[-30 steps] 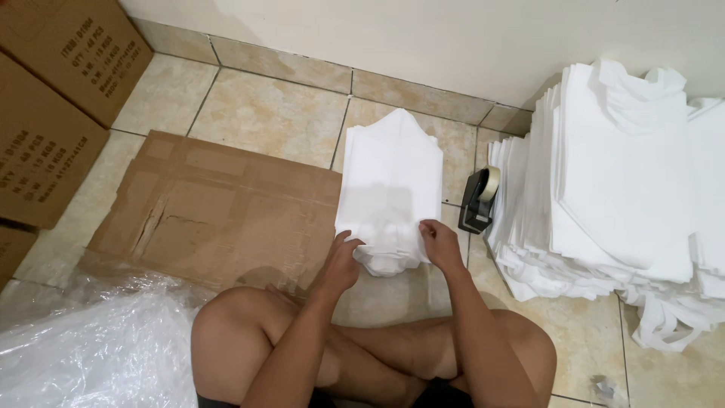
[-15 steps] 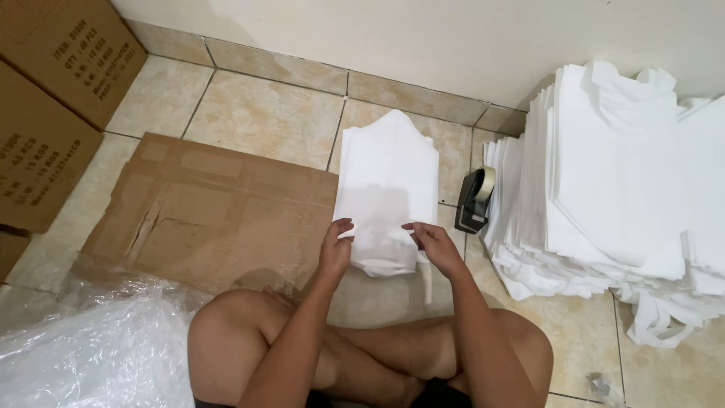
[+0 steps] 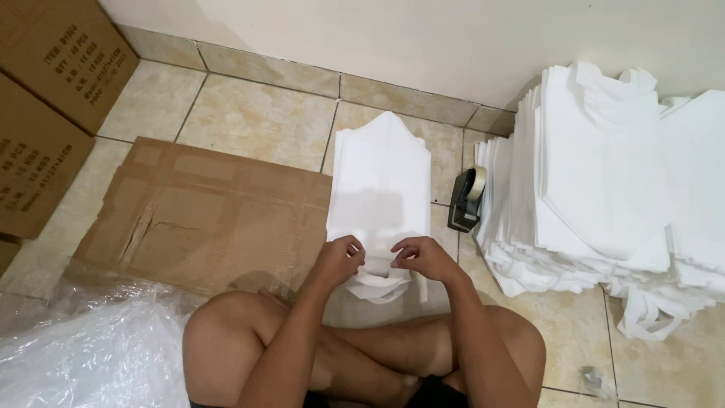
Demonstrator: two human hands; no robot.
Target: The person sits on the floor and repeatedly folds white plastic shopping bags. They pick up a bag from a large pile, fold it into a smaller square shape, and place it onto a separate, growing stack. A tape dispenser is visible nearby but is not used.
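So the person is sitting cross-legged on the tiled floor [image 3: 249,121], looking straight down at a small stack of white bags [image 3: 380,189] lying flat in front of them, around 12 o'clock from the knees. Both hands are at the near end of that stack, right where the handle loops bunch up. The left hand [image 3: 341,259] has its fingers curled in and pinching the white material at the bottom edge, and the right hand [image 3: 423,257] is doing pretty much the same just beside it at 3 o'clock, fingers bent and gripping the fabric, with a small gap between the two hands. Off at about 9 o'clock from the stack there's a flattened piece of cardboard [image 3: 204,215] on the floor, its edge touching or slightly under the bags. At roughly 3 o'clock, just beside the stack, sits a black tape dispenser [image 3: 464,200] with a roll in it, and past that a big pile of white bags [image 3: 604,181] against the wall. Brown cardboard boxes [image 3: 45,98] are stacked at the far 10 o'clock corner, and some crinkly clear plastic wrap [image 3: 91,347] is bunched up at 8 o'clock next to the person's knee.
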